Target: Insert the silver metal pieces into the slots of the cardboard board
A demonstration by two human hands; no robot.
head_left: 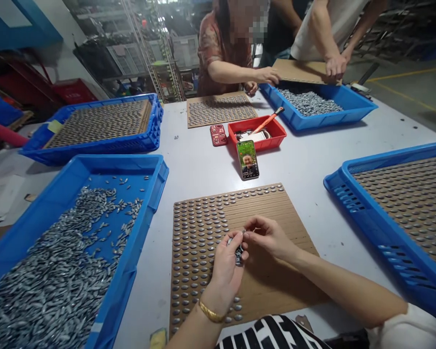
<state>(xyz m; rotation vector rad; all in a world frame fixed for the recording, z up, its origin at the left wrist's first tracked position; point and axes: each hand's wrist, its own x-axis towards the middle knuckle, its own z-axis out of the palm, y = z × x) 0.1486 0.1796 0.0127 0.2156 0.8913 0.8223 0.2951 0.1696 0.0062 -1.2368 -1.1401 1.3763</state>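
Note:
My left hand [225,271], with a gold bangle [211,311] on its wrist, is cupped and holds a small bunch of grey oval metal pieces [239,254]. My right hand [267,237] hovers just above them, its fingertips pinched together beside my left fingers. Whether those fingertips hold a piece is hidden. Both hands are over a brown cardboard sheet [272,276], whose left part carries neat rows of the pieces [199,247]. Its right part is bare, with only grooves showing. To my left, a blue plastic tray [131,167] holds a loose heap of the pieces [54,276].
A second blue tray [385,232] of filled sheets lies right, another [98,148] far left. A red tray [256,133], a smartphone [247,160] and a filled sheet [221,110] stand on the white table [203,165]. Co-workers' hands [336,65] work at the far end.

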